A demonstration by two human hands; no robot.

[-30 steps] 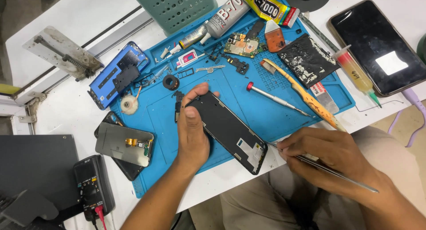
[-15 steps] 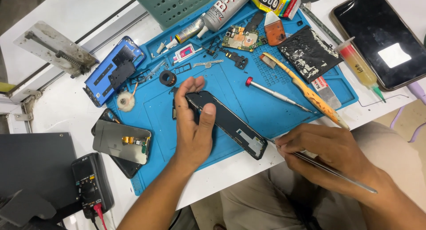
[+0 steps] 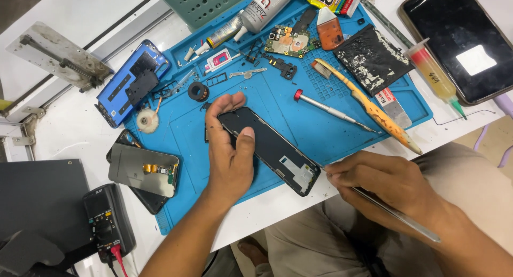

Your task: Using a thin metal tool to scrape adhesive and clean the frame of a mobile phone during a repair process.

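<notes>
A: Looking down from the head view: the left hand is clamped on a black, stripped phone frame, thumb pressed on its top face, fingers curled over the far end. Frame lies slanted on the blue silicone work mat, near the mat's front edge, its lower end pointing at the right hand.

B: Right hand?

A: Fingers pinched together around a thin metal pry tool; tip sits at the frame's lower right corner, touching or just short, cannot tell which. Shaft runs back past the wrist.

B: Rest of the mat?

A: Red-capped silver screwdriver just beyond the frame, apart from it. Orange-handled toothbrush lying diagonally to the right of that. Green circuit board near the back edge, grey glue tube beside it, dirty black square cloth further right. Small black ring just left of the left fingertips.

B: Off the mat?

A: Blue phone back shell overhanging the mat's left edge. Grey display panel with a flex connector on the left, resting on a dark phone part. Black multimeter with a red lead at bottom left. Dark-screened phone top right, with a syringe holding orange fluid next to it. All on the white table.
</notes>
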